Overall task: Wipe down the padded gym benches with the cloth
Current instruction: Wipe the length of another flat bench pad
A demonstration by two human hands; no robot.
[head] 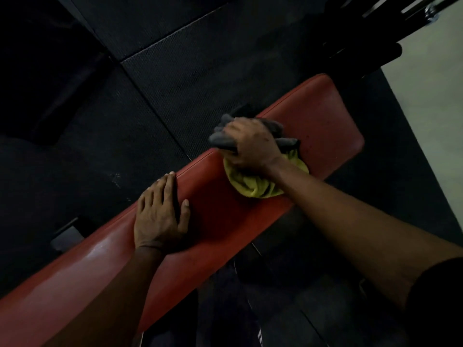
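dim rubber floor (175,71); right hand (250,144) clutches half-hidden cloth (253,184) on red bench (325,116); left hand (157,219) lies flat.

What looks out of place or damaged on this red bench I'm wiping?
Nothing looks torn or spilled on the red bench. One oddity: the right hand grips a grey bundle, possibly gloves, together with the yellow cloth. The left hand rests flat on the pad edge.

Glossy red vinyl bench (313,116); soft yellow-grey cloth (253,186).
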